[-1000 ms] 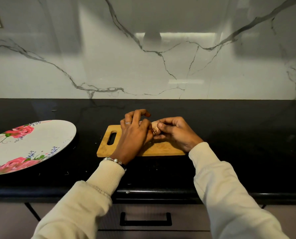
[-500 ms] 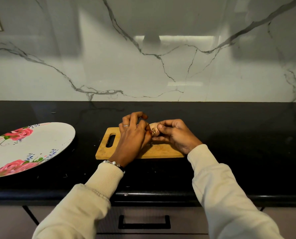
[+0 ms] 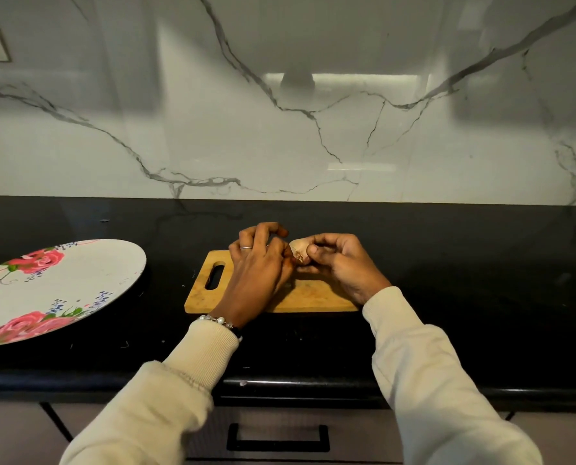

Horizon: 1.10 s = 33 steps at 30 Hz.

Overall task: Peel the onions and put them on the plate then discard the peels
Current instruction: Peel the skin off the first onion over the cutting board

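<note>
The onion (image 3: 299, 252) is held above the cutting board (image 3: 310, 293), gripped by the right hand (image 3: 338, 263) while skin is pinched by the left hand (image 3: 259, 263) (plate (image 3: 78, 286) well apart, leftward).

a home kitchen: black counter (image 3: 447, 263), marble backsplash (image 3: 347, 129), wooden cutting board (image 3: 313, 297)

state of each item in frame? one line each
onion: held above the board, skin still partly on
left hand: pinching at the onion
right hand: gripping the onion
plate: flat on counter, no onion on it
cutting board: flat on counter
drawer: closed
</note>
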Each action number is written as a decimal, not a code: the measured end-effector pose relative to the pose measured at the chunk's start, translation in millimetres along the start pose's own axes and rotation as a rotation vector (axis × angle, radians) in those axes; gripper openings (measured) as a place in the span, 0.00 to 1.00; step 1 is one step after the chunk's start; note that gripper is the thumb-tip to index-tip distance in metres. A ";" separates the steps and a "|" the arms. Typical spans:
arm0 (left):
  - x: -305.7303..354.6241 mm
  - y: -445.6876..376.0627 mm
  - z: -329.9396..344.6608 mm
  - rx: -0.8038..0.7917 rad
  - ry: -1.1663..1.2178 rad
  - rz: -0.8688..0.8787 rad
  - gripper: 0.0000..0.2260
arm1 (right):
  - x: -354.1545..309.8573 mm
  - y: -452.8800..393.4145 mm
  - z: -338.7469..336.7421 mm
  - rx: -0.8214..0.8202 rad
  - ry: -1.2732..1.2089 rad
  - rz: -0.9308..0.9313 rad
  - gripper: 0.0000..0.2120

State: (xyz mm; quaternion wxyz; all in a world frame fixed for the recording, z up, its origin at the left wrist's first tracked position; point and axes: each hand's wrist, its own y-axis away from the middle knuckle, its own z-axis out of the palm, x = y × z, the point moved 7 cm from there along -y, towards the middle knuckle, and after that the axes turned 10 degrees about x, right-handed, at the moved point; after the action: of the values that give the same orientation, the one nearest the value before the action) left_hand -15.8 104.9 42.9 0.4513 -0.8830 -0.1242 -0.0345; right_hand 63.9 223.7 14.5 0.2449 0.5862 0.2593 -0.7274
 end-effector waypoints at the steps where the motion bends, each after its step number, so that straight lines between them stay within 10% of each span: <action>1: -0.3 0.0 0.3 -0.006 -0.003 -0.002 0.14 | -0.5 0.4 0.5 -0.004 0.007 -0.001 0.07; 33: -10.1 0.9 3.6 0.004 0.178 -0.178 0.18 | -5.2 6.0 6.4 -0.026 -0.094 0.012 0.11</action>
State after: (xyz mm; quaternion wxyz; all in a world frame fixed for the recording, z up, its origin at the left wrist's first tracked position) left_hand -25.5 105.4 38.3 0.4576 -0.8609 -0.1618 -0.1523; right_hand 64.2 215.3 20.2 0.2689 0.5495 0.2535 -0.7493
